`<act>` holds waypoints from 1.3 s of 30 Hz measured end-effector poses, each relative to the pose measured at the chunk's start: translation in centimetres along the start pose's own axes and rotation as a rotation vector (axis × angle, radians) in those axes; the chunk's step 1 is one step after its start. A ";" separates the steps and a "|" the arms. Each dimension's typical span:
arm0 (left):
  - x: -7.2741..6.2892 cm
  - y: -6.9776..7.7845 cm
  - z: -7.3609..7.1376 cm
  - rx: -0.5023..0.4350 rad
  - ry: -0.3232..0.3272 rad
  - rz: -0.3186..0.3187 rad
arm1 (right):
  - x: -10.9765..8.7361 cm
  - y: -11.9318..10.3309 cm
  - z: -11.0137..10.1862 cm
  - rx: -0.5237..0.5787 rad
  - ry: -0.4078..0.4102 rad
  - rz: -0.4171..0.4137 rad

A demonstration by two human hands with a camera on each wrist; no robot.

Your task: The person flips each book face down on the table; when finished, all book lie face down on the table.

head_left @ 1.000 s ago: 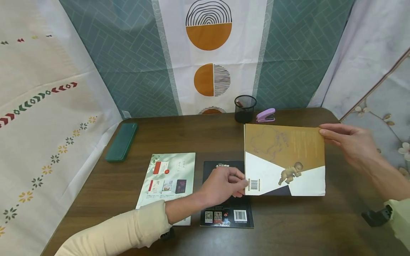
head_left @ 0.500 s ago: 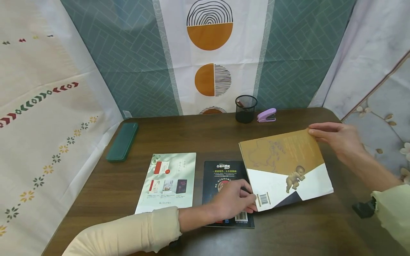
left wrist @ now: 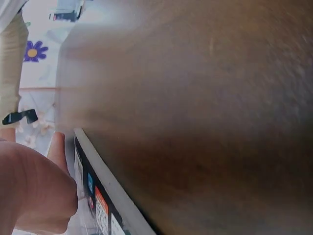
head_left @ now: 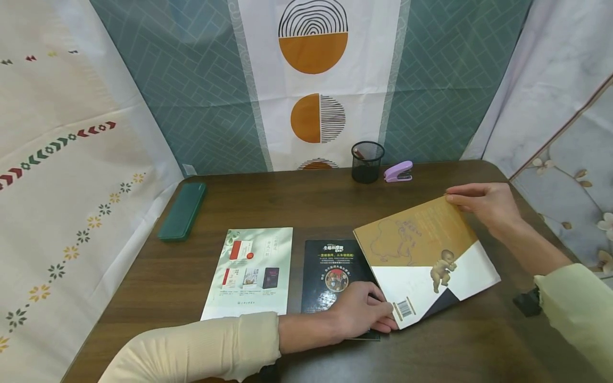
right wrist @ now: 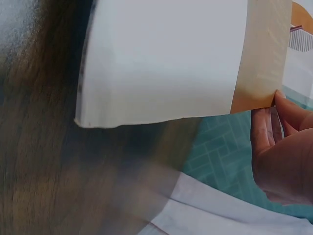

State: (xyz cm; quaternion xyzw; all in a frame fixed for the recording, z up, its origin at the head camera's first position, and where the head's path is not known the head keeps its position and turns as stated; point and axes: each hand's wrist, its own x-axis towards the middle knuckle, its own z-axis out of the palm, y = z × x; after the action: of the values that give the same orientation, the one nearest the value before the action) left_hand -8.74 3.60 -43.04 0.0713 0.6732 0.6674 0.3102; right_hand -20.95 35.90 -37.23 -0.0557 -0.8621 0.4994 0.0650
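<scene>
A gold-and-white book (head_left: 407,260) with a baby figure and a barcode on its cover is tilted above the right part of the table. My right hand (head_left: 490,207) pinches its far right corner between thumb and fingers, as the right wrist view also shows (right wrist: 286,142). At its near left corner, beside the barcode, my left hand (head_left: 361,314) pinches the edge. Under that hand lies a black book (head_left: 318,271), partly covered by the hand and the gold book. Left of it a pale green book (head_left: 258,266) lies flat, its lower part hidden by the left sleeve.
On the brown wooden table (head_left: 287,202) a dark green case (head_left: 183,211) lies at the far left. A black mesh pen cup (head_left: 366,165) and a purple stapler (head_left: 398,172) stand at the back edge. Patterned cloths (head_left: 206,90) hang around the table.
The gold-and-white book has turned from level to slanted and come lower, toward the person. My left hand moved nearer and right; my right hand moved left. More of the black book's upper cover shows.
</scene>
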 end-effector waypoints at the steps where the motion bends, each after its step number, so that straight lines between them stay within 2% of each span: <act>1: 0.0 -0.1 0.1 -0.005 -0.003 -0.006 | 0.1 0.0 0.1 -0.017 -0.002 0.003; 6: 0.1 -0.4 0.6 -0.029 -0.007 -0.032 | 0.4 0.2 0.7 -0.068 -0.033 0.009; 13: 0.2 -0.6 1.4 -0.058 0.000 -0.081 | 0.9 0.4 1.6 -0.051 -0.056 -0.001; 16: 0.3 -0.6 1.7 -0.071 -0.001 -0.098 | 1.0 0.5 1.9 -0.081 -0.057 -0.003; 19: 0.3 -0.6 1.9 -0.082 -0.012 -0.114 | 1.2 0.6 2.3 -0.121 -0.062 0.002; 27: 0.3 -0.5 2.5 -0.083 -0.046 -0.142 | 1.9 1.2 3.3 -0.134 -0.085 0.015; 39: 0.6 -0.5 2.9 -0.066 -0.119 -0.177 | 2.7 1.8 4.5 -0.193 -0.170 0.026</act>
State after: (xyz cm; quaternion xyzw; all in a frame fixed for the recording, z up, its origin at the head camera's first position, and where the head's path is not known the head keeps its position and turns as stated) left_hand -7.54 6.31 -43.45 0.0408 0.6349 0.6539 0.4094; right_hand -24.32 33.40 -40.91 -0.0303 -0.9078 0.4178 -0.0203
